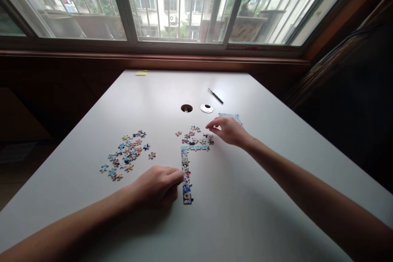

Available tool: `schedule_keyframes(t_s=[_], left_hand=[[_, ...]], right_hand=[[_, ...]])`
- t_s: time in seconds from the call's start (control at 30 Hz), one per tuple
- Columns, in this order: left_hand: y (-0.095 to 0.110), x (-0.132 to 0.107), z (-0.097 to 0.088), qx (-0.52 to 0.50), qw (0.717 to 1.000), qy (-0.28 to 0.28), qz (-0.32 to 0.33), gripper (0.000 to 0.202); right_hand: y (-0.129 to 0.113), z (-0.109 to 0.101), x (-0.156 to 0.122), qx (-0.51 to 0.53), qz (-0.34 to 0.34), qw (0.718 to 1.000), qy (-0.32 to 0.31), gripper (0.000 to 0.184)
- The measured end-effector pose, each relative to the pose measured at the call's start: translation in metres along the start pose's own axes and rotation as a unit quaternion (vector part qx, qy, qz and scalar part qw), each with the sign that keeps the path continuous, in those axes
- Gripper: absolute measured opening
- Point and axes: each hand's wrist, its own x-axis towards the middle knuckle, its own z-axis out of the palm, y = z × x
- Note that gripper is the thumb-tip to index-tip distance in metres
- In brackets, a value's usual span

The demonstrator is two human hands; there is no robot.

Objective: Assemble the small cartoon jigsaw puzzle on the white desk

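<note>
My left hand (162, 184) rests on the table with its fingers curled, its knuckles against the left side of a joined strip of jigsaw pieces (186, 194). Its fingertips are hidden, so I cannot see whether anything is in them. The strip meets a pale blue top row (196, 147) at a corner, forming an upside-down L. Above that row lie several loose jigsaw pieces (193, 134). My right hand (227, 131) is just right of these, thumb and index finger slightly apart, with no piece visible between them. Behind it, a flat blue printed item (230, 115) is partly covered.
A larger heap of loose jigsaw pieces (129, 151) lies to the left on the white table (260, 196). Farther back are a round cable hole (186, 108), its metal cover (206, 108) and a pen (215, 95). Yellow tape (141, 73) marks the far edge, below a barred window (178, 4).
</note>
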Motion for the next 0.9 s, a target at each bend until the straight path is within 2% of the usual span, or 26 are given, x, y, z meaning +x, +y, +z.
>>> schedule_keyframes(t_s=[0.03, 0.13, 0.3, 0.47, 0.63, 0.77, 0.9], left_hand=[[0.0, 0.0, 0.0, 0.003, 1.0, 0.0, 0.0, 0.014], [-0.001, 0.0, 0.002, 0.015, 1.0, 0.003, -0.001, 0.014], [-0.002, -0.001, 0.005, 0.027, 1.0, 0.006, -0.001, 0.015], [-0.003, -0.001, 0.006, 0.032, 0.999, 0.013, 0.006, 0.015], [-0.003, 0.0, 0.005, 0.032, 0.999, 0.001, 0.007, 0.016], [-0.002, 0.0, 0.004, 0.038, 0.999, 0.002, 0.001, 0.017], [-0.001, 0.001, 0.003, 0.034, 0.999, 0.01, 0.008, 0.016]], right_hand=[[-0.002, -0.002, 0.006, -0.021, 0.014, 0.999, -0.038, 0.022], [-0.008, -0.002, 0.017, -0.041, 0.031, 0.996, -0.069, 0.018], [-0.013, 0.005, 0.026, -0.039, 0.032, 0.998, -0.043, 0.022], [-0.021, 0.016, 0.043, -0.011, -0.003, 0.998, -0.058, 0.023], [-0.026, 0.022, 0.057, 0.031, -0.021, 0.998, -0.06, 0.017], [-0.032, 0.019, 0.052, 0.1, 0.001, 0.994, -0.039, 0.008], [-0.04, 0.01, 0.024, 0.218, 0.027, 0.975, -0.021, 0.026]])
